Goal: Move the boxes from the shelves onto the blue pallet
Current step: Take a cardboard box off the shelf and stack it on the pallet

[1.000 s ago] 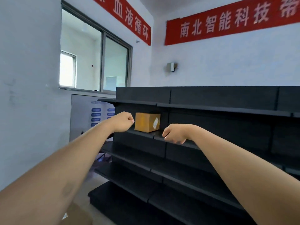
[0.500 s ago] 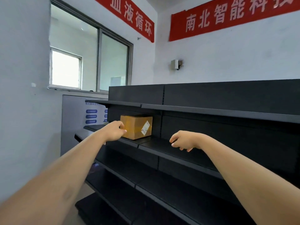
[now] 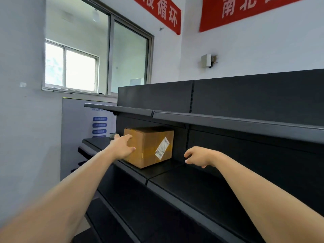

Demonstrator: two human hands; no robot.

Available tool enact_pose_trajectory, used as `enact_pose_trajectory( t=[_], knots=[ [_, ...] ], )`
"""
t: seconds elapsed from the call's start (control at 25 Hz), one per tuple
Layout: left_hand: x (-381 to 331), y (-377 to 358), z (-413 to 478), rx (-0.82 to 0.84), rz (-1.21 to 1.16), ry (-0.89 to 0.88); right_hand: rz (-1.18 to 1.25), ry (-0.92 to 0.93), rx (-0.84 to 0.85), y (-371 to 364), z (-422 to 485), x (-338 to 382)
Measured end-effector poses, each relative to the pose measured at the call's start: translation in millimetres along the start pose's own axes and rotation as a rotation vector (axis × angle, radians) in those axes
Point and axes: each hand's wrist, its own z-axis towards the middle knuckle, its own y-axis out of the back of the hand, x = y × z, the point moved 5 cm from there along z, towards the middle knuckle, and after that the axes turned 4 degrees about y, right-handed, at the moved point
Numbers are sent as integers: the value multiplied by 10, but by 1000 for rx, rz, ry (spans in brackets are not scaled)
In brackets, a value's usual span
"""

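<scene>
A brown cardboard box [image 3: 154, 146] with a white label stands on the second shelf [image 3: 157, 170] of a black shelving unit, near its left end. My left hand [image 3: 121, 146] reaches its left front corner with fingers stretched out, touching or nearly touching the box. My right hand [image 3: 197, 156] hovers over the shelf a short way to the right of the box, fingers loosely spread, holding nothing. The blue pallet is not in view.
The top shelf [image 3: 210, 118] overhangs the box closely. Lower black shelves [image 3: 175, 216] run below my arms. A grey panel [image 3: 78, 123] with blue labels stands left of the shelving, under a window [image 3: 98, 55]. White walls close in on the left.
I have come closer to the shelving. Both hands went from loose fists to spread fingers; my left hand reached the box's left side, my right hand neared its right side.
</scene>
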Motion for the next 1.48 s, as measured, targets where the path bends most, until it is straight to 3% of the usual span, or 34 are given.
enact_pose_trajectory(
  t=[0.44, 0.56, 0.68, 0.76, 0.92, 1.04, 1.36, 1.48],
  knots=[
    [28, -905, 2200, -193, -46, 51, 404, -33, -134, -17, 2570, -484],
    [183, -917, 2430, -295, -239, 15, 652, -120, -323, 12, 3071, -569],
    [324, -753, 2379, -445, -521, 43, 1075, -147, -519, -40, 3290, -632],
    [420, -643, 2290, -388, -651, 90, 1294, -152, -552, -82, 3322, -631],
    [571, -635, 1893, -60, -1040, 313, 1334, -134, -455, -71, 2985, -359],
    [593, -526, 1328, -68, -1159, 350, 1240, -144, -370, -120, 2266, -92],
    [1238, 313, -1237, 63, -1108, 439, 1240, -217, -223, -925, -235, 783],
    [1582, 852, -2082, 33, -1060, 445, 1156, -179, -107, -1182, -883, 1221]
  ],
)
